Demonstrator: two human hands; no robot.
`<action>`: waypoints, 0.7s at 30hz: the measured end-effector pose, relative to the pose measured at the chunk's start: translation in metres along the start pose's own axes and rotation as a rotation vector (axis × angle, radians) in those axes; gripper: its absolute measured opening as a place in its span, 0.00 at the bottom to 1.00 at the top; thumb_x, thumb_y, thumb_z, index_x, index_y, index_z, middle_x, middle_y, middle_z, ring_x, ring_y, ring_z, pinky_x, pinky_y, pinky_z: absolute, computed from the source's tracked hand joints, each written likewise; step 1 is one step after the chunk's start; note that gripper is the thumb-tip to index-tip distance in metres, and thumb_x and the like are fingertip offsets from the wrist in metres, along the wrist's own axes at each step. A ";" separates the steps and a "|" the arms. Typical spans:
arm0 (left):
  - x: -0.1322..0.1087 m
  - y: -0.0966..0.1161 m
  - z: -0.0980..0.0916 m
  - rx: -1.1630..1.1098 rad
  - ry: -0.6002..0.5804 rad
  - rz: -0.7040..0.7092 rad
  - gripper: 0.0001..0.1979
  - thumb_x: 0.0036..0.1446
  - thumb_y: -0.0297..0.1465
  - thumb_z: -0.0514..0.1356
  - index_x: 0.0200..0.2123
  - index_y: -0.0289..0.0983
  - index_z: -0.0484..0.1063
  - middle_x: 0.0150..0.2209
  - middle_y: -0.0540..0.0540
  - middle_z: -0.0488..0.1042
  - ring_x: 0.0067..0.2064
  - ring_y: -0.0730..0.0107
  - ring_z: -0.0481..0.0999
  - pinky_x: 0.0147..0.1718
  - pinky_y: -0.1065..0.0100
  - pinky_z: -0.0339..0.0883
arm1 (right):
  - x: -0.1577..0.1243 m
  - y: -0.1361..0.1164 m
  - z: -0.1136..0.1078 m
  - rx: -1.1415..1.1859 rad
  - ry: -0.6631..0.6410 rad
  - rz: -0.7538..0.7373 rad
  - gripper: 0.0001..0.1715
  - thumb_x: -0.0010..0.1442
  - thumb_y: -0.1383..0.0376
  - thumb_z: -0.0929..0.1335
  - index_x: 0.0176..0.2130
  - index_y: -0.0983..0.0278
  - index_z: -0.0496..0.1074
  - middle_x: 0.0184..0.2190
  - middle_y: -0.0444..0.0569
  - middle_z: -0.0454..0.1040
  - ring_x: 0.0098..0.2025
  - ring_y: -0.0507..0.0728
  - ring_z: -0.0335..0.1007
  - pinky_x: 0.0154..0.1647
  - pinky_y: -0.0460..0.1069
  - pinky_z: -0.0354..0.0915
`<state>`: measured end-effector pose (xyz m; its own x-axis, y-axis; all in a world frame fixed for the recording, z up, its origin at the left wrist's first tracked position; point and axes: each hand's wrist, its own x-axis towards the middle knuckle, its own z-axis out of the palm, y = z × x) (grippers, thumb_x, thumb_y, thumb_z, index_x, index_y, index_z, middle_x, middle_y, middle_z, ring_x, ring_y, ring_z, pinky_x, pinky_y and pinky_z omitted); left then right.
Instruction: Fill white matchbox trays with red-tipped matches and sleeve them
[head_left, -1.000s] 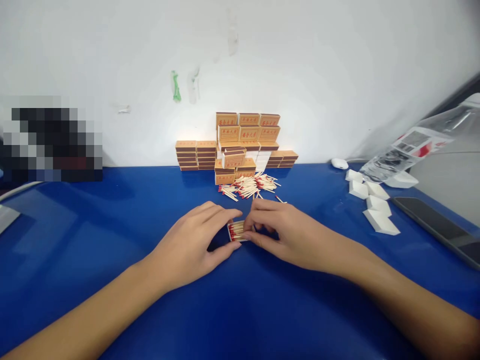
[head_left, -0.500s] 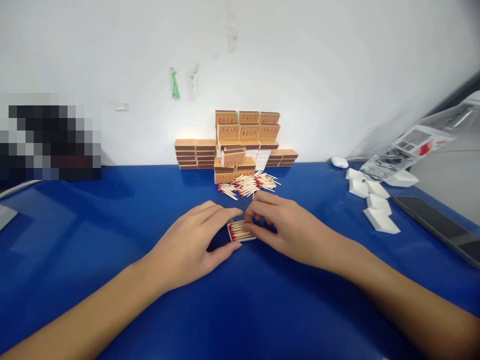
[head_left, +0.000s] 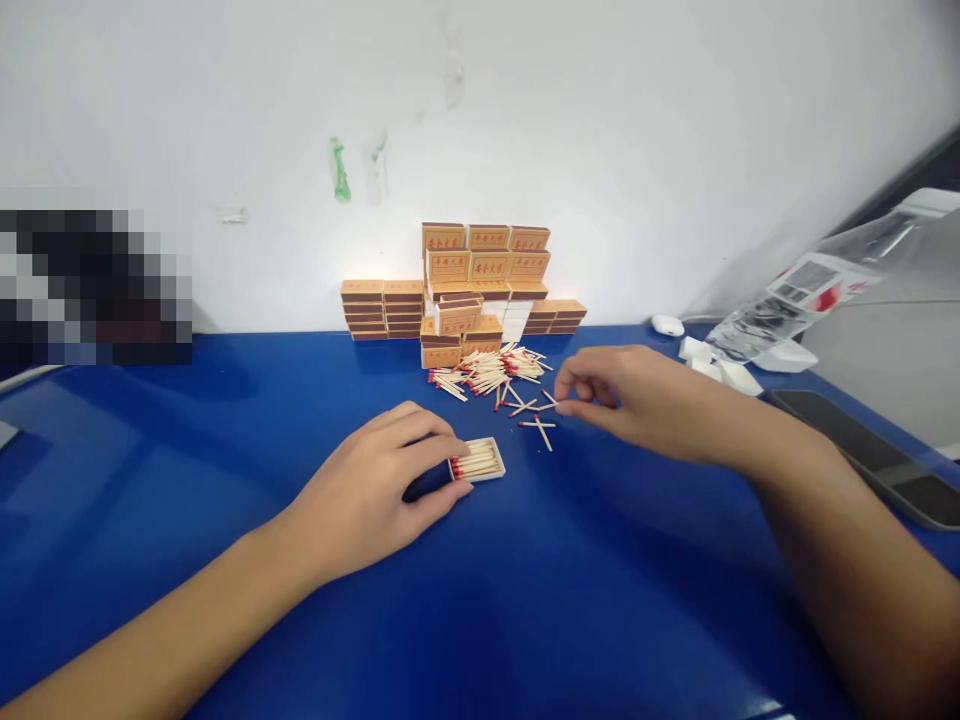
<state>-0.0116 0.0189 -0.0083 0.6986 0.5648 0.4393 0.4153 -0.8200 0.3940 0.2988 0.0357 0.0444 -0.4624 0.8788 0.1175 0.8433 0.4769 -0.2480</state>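
A small white matchbox tray (head_left: 501,462) lies on the blue table, filled with red-tipped matches, their heads to the left. My left hand (head_left: 382,480) holds the tray's left end between thumb and fingers. To the right and farther back, my right hand (head_left: 626,400) pinches thumb and forefinger together on the end of a match (head_left: 547,407). Several loose matches (head_left: 536,424) lie scattered and crossed between that hand and the tray. Behind them is a heap of matches (head_left: 491,370), in front of the stacked matchboxes.
Orange-and-brown matchboxes (head_left: 489,268) are stacked against the white wall. White trays (head_left: 739,377) lie at the right, partly behind my right arm, near a clear plastic bottle (head_left: 795,290), a white earphone case (head_left: 667,325) and a dark phone (head_left: 862,450). A pixelated patch covers the far left.
My right hand has moved from the tray to the right and away from me, onto a match. Loose matches it covered now show. My left hand stays at the tray.
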 end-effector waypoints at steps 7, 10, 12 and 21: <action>0.000 0.001 -0.002 0.015 0.006 -0.022 0.12 0.68 0.32 0.65 0.54 0.38 0.76 0.48 0.42 0.81 0.50 0.58 0.77 0.51 0.55 0.74 | -0.005 -0.010 0.014 -0.023 -0.095 0.081 0.16 0.67 0.52 0.72 0.35 0.61 0.77 0.31 0.47 0.77 0.31 0.55 0.69 0.31 0.50 0.60; 0.000 0.001 -0.002 0.018 0.016 -0.031 0.12 0.68 0.32 0.65 0.53 0.38 0.77 0.48 0.43 0.81 0.49 0.58 0.78 0.50 0.56 0.74 | -0.008 -0.012 0.020 -0.027 -0.111 0.082 0.10 0.67 0.57 0.71 0.37 0.60 0.76 0.33 0.47 0.77 0.32 0.56 0.70 0.32 0.50 0.60; 0.000 0.001 -0.001 0.019 0.020 -0.033 0.12 0.68 0.32 0.65 0.53 0.38 0.76 0.48 0.43 0.81 0.49 0.58 0.78 0.50 0.56 0.74 | -0.009 -0.010 0.021 -0.017 -0.139 0.074 0.09 0.69 0.60 0.70 0.36 0.60 0.75 0.32 0.47 0.77 0.31 0.56 0.69 0.32 0.50 0.60; -0.002 0.001 -0.001 0.019 0.024 -0.024 0.14 0.68 0.31 0.66 0.54 0.38 0.76 0.48 0.43 0.81 0.49 0.58 0.78 0.50 0.56 0.74 | -0.003 -0.013 0.021 -0.003 -0.122 0.077 0.10 0.72 0.58 0.68 0.38 0.60 0.73 0.34 0.47 0.77 0.34 0.57 0.69 0.35 0.51 0.58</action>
<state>-0.0133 0.0175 -0.0077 0.6743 0.5859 0.4495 0.4425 -0.8079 0.3893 0.2837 0.0265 0.0267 -0.4263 0.9044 -0.0200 0.8783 0.4085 -0.2484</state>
